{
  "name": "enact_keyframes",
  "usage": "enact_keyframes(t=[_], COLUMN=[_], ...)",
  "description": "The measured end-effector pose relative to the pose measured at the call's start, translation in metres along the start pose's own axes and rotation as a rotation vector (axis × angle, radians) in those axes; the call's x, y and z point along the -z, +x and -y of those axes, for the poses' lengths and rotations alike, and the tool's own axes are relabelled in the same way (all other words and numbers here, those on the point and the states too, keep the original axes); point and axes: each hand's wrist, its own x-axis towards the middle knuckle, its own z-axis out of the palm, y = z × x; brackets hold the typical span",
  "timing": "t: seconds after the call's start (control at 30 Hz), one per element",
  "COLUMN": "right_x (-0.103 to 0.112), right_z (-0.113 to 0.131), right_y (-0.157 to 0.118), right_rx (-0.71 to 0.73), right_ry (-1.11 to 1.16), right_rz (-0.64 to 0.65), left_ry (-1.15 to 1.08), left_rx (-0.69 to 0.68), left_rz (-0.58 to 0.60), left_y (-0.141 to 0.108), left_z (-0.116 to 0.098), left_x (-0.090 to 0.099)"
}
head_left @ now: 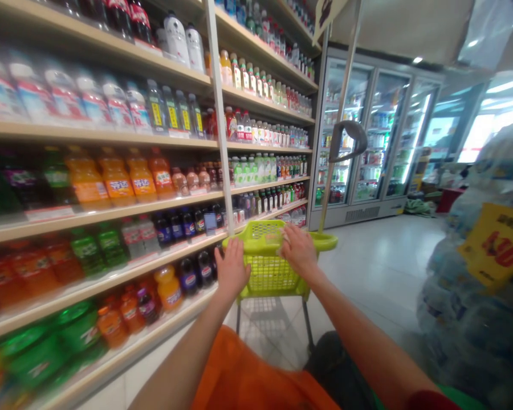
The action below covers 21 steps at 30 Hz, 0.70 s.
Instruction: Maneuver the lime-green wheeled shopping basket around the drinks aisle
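Observation:
A lime-green shopping cart (268, 249) with a perforated plastic basket stands in front of me on dark legs. My left hand (233, 266) rests at the left end of its near rim, fingers stretched out and thumb apart. On the right part of that rim, my right hand (299, 250) has its fingers bent and pressed down. Something small and whitish shows at those fingertips, too blurred to name. A tall pole (340, 102) with a grey loop handle (348, 141) rises beyond the cart's right side.
Shelves (111, 213) of bottled drinks run along my left. Glass-door fridges (367, 136) stand ahead. At right is a stack of plastic-wrapped bottles (474, 319) bearing a yellow price sign (498, 245). Pale tiled floor (371, 245) lies between the cart and this stack.

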Motion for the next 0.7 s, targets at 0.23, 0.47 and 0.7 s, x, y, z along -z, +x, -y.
enact_keyframes(t=[0.23,0.47,0.7], right_x=[-0.009,0.006,0.000], right_z=[0.038,0.008,-0.014], right_y=[0.000,-0.008,-0.019], right_rx=[0.115,0.065,-0.082], right_ry=[0.146,0.271,0.095], right_rz=[0.173,0.114,-0.049], left_ry=[-0.147,-0.295,-0.183], left_rx=[-0.031,-0.271,-0.192], left_rz=[-0.046,0.080,-0.058], left_y=[0.010,0.025,0.039], left_z=[-0.025,-0.055,-0.077], left_x=[0.014,0.018,0.001])
